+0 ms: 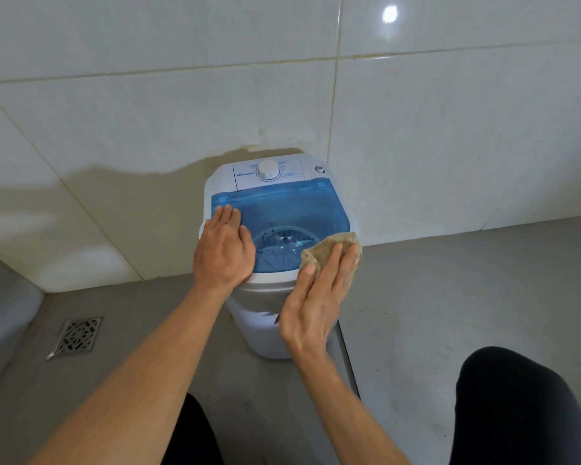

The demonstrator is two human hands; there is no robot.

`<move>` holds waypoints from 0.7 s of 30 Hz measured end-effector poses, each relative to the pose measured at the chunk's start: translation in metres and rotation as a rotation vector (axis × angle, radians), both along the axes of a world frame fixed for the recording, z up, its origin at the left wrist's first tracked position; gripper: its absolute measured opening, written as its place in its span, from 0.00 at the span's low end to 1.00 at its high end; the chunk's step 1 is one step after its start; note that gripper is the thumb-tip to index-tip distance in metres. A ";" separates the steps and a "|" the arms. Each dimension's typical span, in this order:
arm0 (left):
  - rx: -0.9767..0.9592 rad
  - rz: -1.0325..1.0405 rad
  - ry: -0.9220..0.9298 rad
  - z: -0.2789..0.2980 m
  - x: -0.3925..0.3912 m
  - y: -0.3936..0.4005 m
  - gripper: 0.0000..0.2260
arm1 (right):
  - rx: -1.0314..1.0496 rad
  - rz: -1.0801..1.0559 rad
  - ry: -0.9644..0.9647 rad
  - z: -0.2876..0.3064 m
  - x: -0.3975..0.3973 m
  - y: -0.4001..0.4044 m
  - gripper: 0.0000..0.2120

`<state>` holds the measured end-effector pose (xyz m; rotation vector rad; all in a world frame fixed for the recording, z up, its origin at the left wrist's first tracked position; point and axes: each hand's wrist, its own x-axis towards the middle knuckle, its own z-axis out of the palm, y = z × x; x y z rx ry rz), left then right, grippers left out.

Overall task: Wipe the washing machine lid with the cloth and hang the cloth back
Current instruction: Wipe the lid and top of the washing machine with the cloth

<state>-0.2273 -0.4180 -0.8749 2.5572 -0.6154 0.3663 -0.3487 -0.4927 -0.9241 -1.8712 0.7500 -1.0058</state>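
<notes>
Pale glossy wall tiles (450, 129) back a grey floor (450, 297), where a small white top-loading washing machine (265, 330) stands against the wall, a metal floor drain (76, 337) well apart to its left. Its translucent blue plastic lid (282, 209) lies closed below the white control dial (267, 169). The left hand (223, 250) rests flat on the lid's near-left corner, fingers extended and holding nothing, probably to steady the light machine. The right hand (316, 303) presses a crumpled tan cloth (329, 250) onto the lid's near-right edge; its grip is flat and wide, palm spread over the cloth rather than pinching it, which suits wiping. Hanging the cloth back remains undone.
</notes>
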 end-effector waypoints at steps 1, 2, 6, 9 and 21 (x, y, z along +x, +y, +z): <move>0.004 -0.001 0.002 0.000 0.000 0.000 0.18 | 0.010 -0.007 -0.004 0.003 0.003 -0.012 0.28; 0.006 -0.003 0.004 0.000 0.000 0.000 0.18 | 0.040 -0.021 -0.012 0.009 0.007 -0.027 0.27; 0.018 0.003 0.004 -0.001 0.001 0.000 0.18 | 0.259 -0.042 -0.037 0.026 0.025 -0.075 0.24; 0.017 0.010 0.001 -0.001 0.000 -0.001 0.14 | 0.110 -0.064 0.030 0.015 0.021 -0.043 0.27; 0.005 -0.008 0.016 0.001 -0.001 0.000 0.18 | -0.620 0.260 0.286 0.014 -0.006 -0.031 0.22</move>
